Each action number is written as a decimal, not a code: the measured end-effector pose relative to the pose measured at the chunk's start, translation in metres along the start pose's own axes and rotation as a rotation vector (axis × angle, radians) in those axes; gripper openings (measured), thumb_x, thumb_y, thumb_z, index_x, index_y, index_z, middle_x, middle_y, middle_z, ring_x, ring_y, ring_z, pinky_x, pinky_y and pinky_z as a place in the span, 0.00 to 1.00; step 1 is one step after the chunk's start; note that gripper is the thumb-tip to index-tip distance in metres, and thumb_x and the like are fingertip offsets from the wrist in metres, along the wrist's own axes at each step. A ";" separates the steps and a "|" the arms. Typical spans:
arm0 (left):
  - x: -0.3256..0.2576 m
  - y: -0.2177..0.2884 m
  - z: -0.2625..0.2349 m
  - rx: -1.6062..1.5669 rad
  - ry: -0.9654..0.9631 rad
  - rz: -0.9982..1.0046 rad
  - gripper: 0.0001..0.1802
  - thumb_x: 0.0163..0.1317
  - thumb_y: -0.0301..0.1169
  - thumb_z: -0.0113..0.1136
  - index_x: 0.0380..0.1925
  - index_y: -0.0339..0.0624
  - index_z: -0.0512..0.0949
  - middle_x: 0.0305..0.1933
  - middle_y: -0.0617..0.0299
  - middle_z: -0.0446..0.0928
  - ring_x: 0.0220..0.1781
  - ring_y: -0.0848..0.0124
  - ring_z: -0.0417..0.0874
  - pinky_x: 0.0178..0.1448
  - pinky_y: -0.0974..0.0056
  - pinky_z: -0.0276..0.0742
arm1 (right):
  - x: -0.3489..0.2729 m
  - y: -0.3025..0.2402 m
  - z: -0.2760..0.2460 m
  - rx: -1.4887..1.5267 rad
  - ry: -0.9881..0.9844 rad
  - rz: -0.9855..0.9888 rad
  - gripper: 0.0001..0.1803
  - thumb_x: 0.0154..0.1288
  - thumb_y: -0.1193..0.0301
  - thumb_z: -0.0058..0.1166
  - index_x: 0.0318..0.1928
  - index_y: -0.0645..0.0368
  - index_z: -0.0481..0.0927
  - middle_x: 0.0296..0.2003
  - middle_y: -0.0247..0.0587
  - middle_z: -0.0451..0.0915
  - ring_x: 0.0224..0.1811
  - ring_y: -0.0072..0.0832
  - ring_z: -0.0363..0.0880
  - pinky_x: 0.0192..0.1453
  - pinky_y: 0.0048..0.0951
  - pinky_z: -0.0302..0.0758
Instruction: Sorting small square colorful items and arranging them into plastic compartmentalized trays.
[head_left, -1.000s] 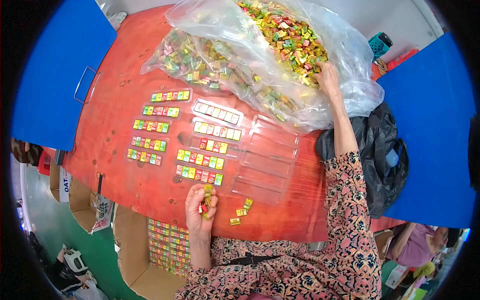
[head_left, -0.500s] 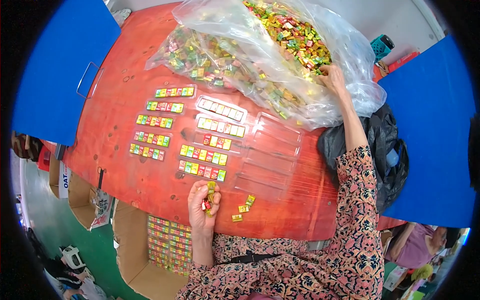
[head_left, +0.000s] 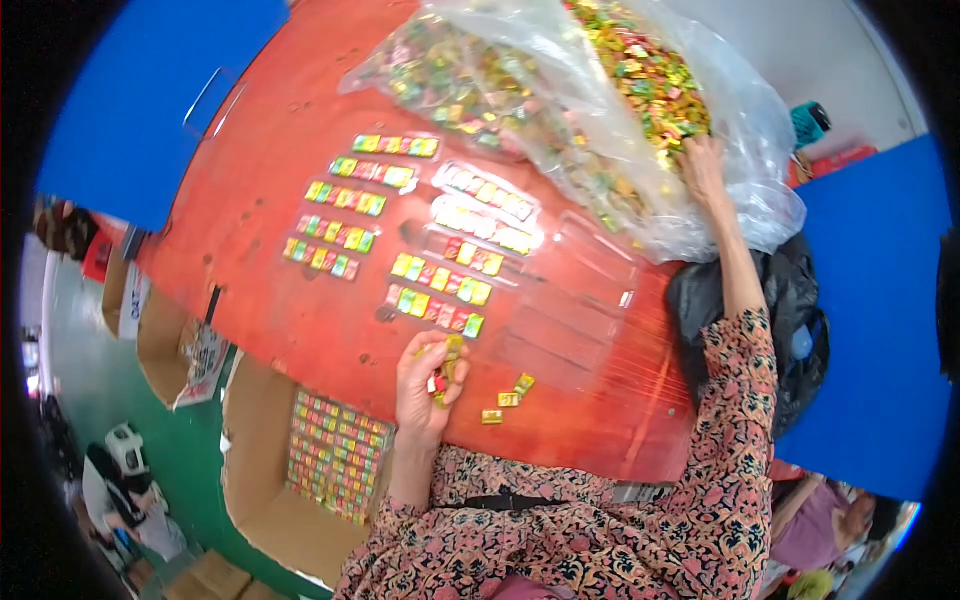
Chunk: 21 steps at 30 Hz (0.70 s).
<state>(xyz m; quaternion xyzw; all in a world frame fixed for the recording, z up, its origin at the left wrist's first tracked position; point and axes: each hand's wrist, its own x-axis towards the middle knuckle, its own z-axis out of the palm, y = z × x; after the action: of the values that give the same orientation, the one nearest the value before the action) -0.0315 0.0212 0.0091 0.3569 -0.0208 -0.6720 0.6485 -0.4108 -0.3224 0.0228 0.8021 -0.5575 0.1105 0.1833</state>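
Note:
My left hand (head_left: 430, 385) is closed around several small wrapped sweets (head_left: 453, 348), mostly yellow with a red one, just above the table's near part. My right arm reaches far forward to the large clear plastic bag (head_left: 745, 120) of loose, colourful wrapped sweets (head_left: 645, 75). There my right hand (head_left: 705, 172) has its fingers curled in at the heap, and what they grip is hidden. Clear trays with rows of sweets (head_left: 437, 308) lie in two columns in front of my left hand. An unfilled clear tray (head_left: 560, 325) lies to their right, with three loose yellow sweets (head_left: 508, 400) nearer me.
A black plastic bag (head_left: 690, 310) hangs at the red table's (head_left: 270, 200) right side. Below its left edge stands an open carton (head_left: 250, 480) holding packed sweets (head_left: 335, 455). Blue panels (head_left: 860, 330) flank the table. Another person (head_left: 810, 525) is at the lower right.
The view has shifted, so the table contents sit further right and the carton shows more. My right hand stays at the heap in the bag; my left still holds its sweets.

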 end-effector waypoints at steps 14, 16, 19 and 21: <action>0.001 0.003 0.000 -0.047 -0.050 -0.042 0.04 0.61 0.25 0.51 0.36 0.40 0.71 0.33 0.48 0.75 0.24 0.70 0.75 0.11 0.78 0.61 | -0.012 -0.148 -0.108 1.226 -0.105 0.144 0.09 0.65 0.69 0.49 0.41 0.58 0.78 0.29 0.27 0.78 0.30 0.14 0.71 0.31 0.18 0.65; 0.001 0.003 -0.001 -0.054 -0.060 -0.035 0.04 0.61 0.25 0.54 0.35 0.40 0.71 0.33 0.49 0.77 0.24 0.73 0.77 0.12 0.78 0.61 | -0.028 -0.186 -0.121 1.235 -0.309 0.111 0.08 0.65 0.71 0.49 0.41 0.60 0.78 0.30 0.29 0.79 0.31 0.14 0.72 0.33 0.19 0.67; 0.002 0.001 0.002 -0.057 -0.083 -0.038 0.04 0.61 0.25 0.54 0.35 0.40 0.71 0.33 0.49 0.77 0.24 0.73 0.77 0.12 0.78 0.61 | -0.040 -0.216 -0.125 1.238 -0.306 0.027 0.07 0.64 0.74 0.50 0.40 0.62 0.78 0.30 0.31 0.79 0.33 0.15 0.74 0.36 0.22 0.70; 0.001 0.001 0.000 -0.054 -0.070 -0.030 0.04 0.61 0.25 0.54 0.36 0.40 0.71 0.33 0.49 0.77 0.24 0.73 0.77 0.12 0.78 0.62 | -0.039 -0.237 -0.131 1.121 -0.471 -0.096 0.06 0.61 0.76 0.51 0.38 0.65 0.76 0.31 0.39 0.79 0.34 0.22 0.76 0.39 0.27 0.72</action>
<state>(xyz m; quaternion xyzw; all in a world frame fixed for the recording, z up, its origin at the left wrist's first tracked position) -0.0310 0.0204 0.0092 0.3157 -0.0202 -0.6942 0.6465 -0.1998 -0.1610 0.0862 0.8035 -0.4034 0.1986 -0.3901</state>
